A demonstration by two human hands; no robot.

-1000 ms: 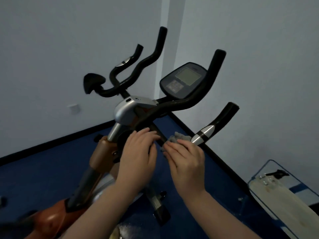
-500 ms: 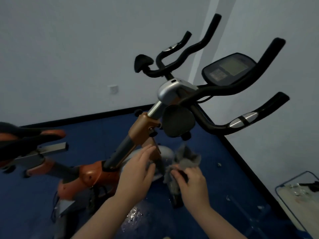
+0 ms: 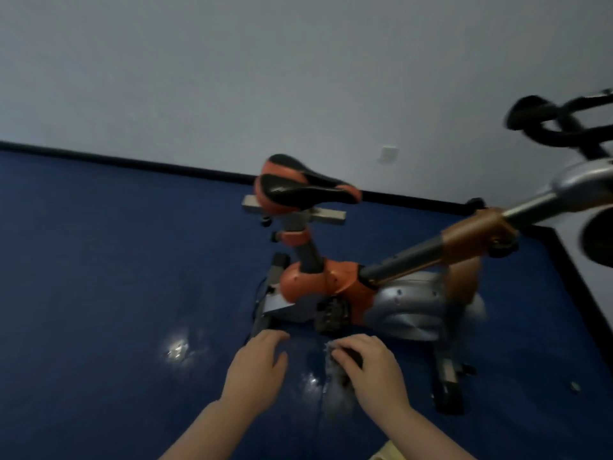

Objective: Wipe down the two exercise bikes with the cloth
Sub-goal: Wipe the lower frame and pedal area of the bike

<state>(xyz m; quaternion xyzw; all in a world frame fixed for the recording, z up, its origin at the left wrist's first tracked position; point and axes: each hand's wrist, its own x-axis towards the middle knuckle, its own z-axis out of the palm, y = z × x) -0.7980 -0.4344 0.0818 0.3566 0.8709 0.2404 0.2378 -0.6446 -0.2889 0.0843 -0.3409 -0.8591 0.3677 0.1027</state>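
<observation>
An orange, silver and black exercise bike [image 3: 401, 300] stands on the blue floor, its saddle [image 3: 305, 184] at centre and its black handlebars [image 3: 564, 127] cut off at the right edge. My right hand [image 3: 368, 370] grips a crumpled grey cloth [image 3: 336, 390], which hangs below the fingers in front of the bike's lower body. My left hand [image 3: 258, 366] hovers beside it with fingers spread, holding nothing, just short of the pedal [image 3: 331, 315]. Only one bike is in view.
Blue floor [image 3: 116, 293] stretches to the left, with shiny wet patches [image 3: 179, 350] near my hands. A pale wall with a black skirting strip [image 3: 132, 161] and a wall socket [image 3: 388, 154] lies behind the bike. The bike's front foot [image 3: 447, 383] juts toward me at right.
The view has swung left and down from the handlebars and console to the saddle and frame. Both hands have dropped from the handlebar stem to the bike's lower body, the cloth still in my right hand.
</observation>
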